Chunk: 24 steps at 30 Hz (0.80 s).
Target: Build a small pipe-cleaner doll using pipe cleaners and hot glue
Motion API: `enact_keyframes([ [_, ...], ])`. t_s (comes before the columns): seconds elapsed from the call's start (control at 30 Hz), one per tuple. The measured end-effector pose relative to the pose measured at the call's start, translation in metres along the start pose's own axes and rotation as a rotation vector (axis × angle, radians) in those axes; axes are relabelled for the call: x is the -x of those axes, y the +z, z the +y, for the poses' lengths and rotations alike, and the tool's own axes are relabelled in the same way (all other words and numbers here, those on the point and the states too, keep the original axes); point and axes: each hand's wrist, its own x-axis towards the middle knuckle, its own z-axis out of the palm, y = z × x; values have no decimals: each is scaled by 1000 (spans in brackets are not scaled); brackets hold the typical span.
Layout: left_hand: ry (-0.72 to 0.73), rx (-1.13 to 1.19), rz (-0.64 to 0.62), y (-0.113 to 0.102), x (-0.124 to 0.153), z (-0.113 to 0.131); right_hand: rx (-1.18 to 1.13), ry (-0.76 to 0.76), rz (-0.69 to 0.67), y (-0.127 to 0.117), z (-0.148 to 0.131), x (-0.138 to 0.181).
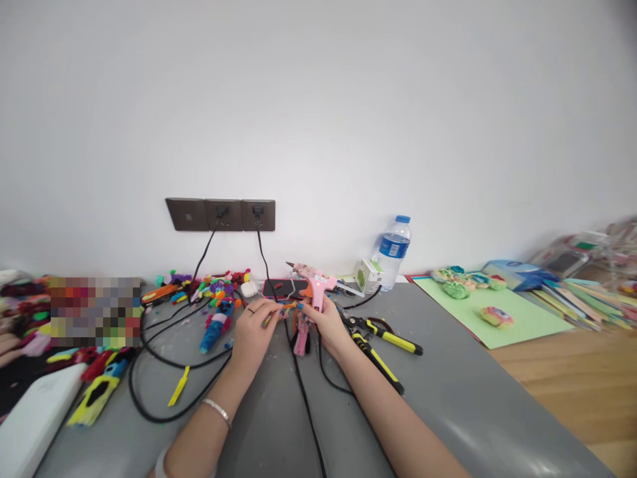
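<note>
My left hand (255,332) is closed in a pinch on a small colourful pipe-cleaner piece (284,309) held above the grey table (448,398). My right hand (326,322) is wrapped round the handle of a pink glue gun (316,279), whose nozzle points left and up. The two hands meet over the piece at the table's middle, close to the wall. A pink and orange fuzzy bundle (301,335) hangs below my right hand.
Black cables (159,358) run from wall sockets (221,214) across the table. Yellow-handled pliers (383,345) lie right of my hand. A water bottle (393,251), a green sheet (492,312) with clay shapes, and heaps of fuzzy craft pieces (219,292) lie around.
</note>
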Motion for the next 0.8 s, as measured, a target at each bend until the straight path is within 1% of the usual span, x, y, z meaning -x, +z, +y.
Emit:
enact_keyframes([
  [0.07,-65,51,-39,1,0,1,25,-13,5,-1,1,0],
  [0.13,-161,136,-71,3,0,1,57,-43,15,-3,2,-1],
  [0.23,-322,304,-86,6,0,1,116,-105,-4,-4,5,-2],
  [0.3,-398,395,-88,7,0,0,154,-134,-29,-5,5,-2],
  [0.47,-467,446,-85,7,-2,-2,235,-164,-55,-5,4,-1],
  [0.63,-564,514,-113,8,-4,-1,248,-157,-71,-3,0,1],
  [0.8,-709,695,-90,10,-3,3,240,-142,-103,0,-2,4],
])
